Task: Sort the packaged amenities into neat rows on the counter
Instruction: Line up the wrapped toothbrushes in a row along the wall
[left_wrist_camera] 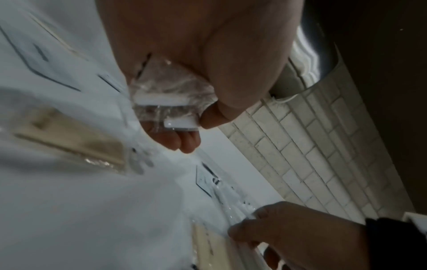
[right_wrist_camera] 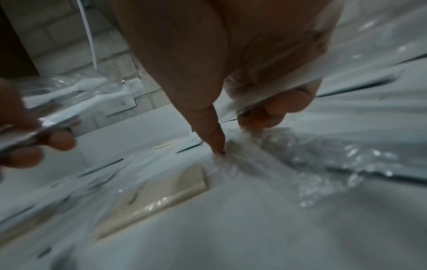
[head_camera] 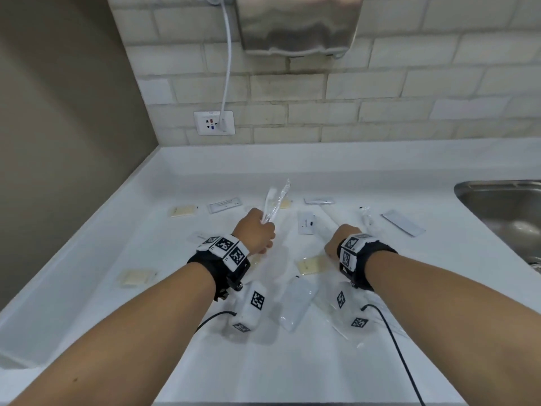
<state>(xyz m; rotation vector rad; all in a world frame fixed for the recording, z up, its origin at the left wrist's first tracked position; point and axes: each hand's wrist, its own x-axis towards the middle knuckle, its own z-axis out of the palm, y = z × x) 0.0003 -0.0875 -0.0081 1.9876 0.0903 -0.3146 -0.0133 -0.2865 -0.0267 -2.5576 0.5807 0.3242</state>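
Note:
My left hand (head_camera: 259, 230) is raised over the white counter (head_camera: 146, 235) and grips a bunch of clear-wrapped white toothbrushes (head_camera: 276, 200) that stick up and away; the left wrist view shows their lower ends (left_wrist_camera: 171, 104) in my fist. My right hand (head_camera: 336, 241) is down at the counter, fingers curled round another long clear-wrapped white toothbrush (right_wrist_camera: 277, 87), while its forefinger (right_wrist_camera: 215, 138) points down and touches the surface. Cream soap packets (head_camera: 183, 211) (head_camera: 136, 278) (head_camera: 311, 265) and flat white sachets (head_camera: 224, 204) (head_camera: 306, 222) lie scattered.
A steel sink (head_camera: 497, 206) is set into the counter at the right. A grey sachet (head_camera: 402, 222) lies near it and a clear packet (head_camera: 298, 303) lies between my forearms. On the tiled wall are a socket (head_camera: 214, 123) and a steel dryer (head_camera: 298, 24).

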